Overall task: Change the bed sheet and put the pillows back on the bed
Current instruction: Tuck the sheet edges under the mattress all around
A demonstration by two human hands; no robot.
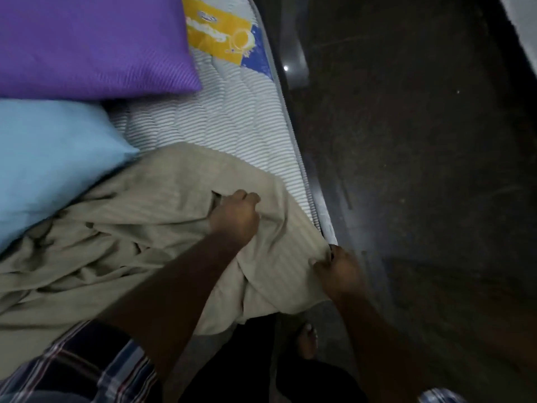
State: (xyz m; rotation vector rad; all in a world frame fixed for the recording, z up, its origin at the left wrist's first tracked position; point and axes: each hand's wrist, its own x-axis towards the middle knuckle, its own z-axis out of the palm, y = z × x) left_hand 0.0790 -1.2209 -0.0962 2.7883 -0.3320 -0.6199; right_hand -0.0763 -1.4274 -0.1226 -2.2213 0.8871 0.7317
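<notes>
The left hand [236, 215] grips a bunch of the tan bed sheet [145, 222] on top of the bed, and the right hand [334, 269] pinches the sheet's edge right at the side of the striped mattress [232, 123]. The sheet lies crumpled over the near part, touching the blue pillow [52, 158], with the purple pillow [87, 45] farther up. If the hands tug hard, I think the blue pillow could get dragged along or slide to the dark floor [421, 141].

Bare striped mattress [232, 120] lies open between the purple pillow [87, 45], blue pillow [49, 158] and bunched sheet [145, 228]. The dark floor [421, 170] beside the bed is open.
</notes>
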